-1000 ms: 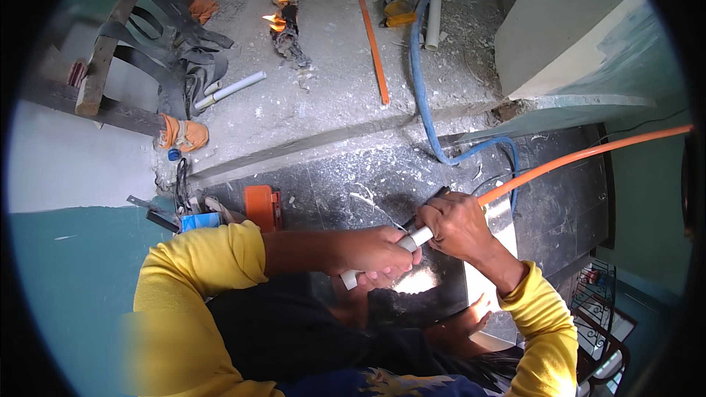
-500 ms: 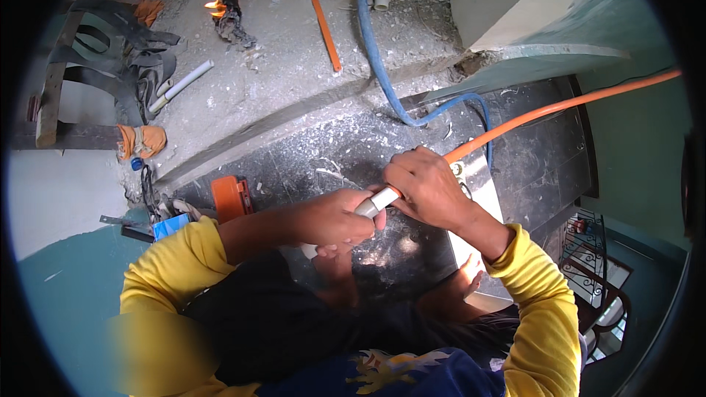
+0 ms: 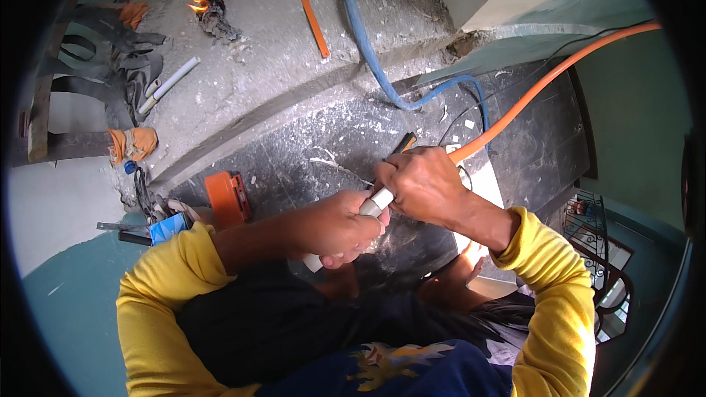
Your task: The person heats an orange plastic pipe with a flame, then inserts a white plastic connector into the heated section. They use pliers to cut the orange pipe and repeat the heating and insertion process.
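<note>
My left hand (image 3: 340, 226) is closed round a pale pipe (image 3: 375, 204), whose white lower end (image 3: 312, 262) sticks out below the palm. Close on its right, my right hand (image 3: 425, 185) wraps round an orange hose (image 3: 544, 95) where it meets the pale pipe. The join itself is mostly hidden by my right fingers. From there the hose arcs up to the far right. Just beyond my right knuckles lies a black and orange tool (image 3: 405, 142), partly hidden, its kind unclear.
A scrap burns with small flames (image 3: 213, 11) on the concrete ledge (image 3: 257, 66). An orange strip (image 3: 307, 11), a blue hose (image 3: 368, 44) and white pipe pieces (image 3: 169, 87) lie there too. An orange case (image 3: 226, 198) stands left of my hands; a wooden frame with dark straps (image 3: 62, 73) is further left.
The whole view has shifted slightly. My right hand has closed over the orange end beside the pale pipe, and the hose now bends more. The black and orange tool has come into sight.
</note>
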The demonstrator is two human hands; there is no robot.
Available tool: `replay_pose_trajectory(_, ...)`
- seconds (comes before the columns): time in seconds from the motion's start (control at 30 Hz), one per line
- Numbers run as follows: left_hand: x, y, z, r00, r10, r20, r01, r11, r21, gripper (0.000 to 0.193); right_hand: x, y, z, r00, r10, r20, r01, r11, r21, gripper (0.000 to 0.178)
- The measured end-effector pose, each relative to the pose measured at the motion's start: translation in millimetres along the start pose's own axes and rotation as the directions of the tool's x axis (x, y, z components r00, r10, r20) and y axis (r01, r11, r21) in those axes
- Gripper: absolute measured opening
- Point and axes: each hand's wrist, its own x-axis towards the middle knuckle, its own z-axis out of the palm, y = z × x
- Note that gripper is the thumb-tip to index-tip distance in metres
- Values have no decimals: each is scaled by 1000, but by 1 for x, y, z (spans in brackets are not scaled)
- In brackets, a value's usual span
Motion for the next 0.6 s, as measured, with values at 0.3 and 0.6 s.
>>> replay_pose_trajectory(0.3,-3,3,-15,981,38,-192,39,923,382,29,6,9,-9,979,-25,200,-38,950,308,23)
replay_pose_trajectory(0.6,-14,15,-54,981,86,-176,-49,977,207,48,-12,52,-29,993,-120,15,93,834,544,31)
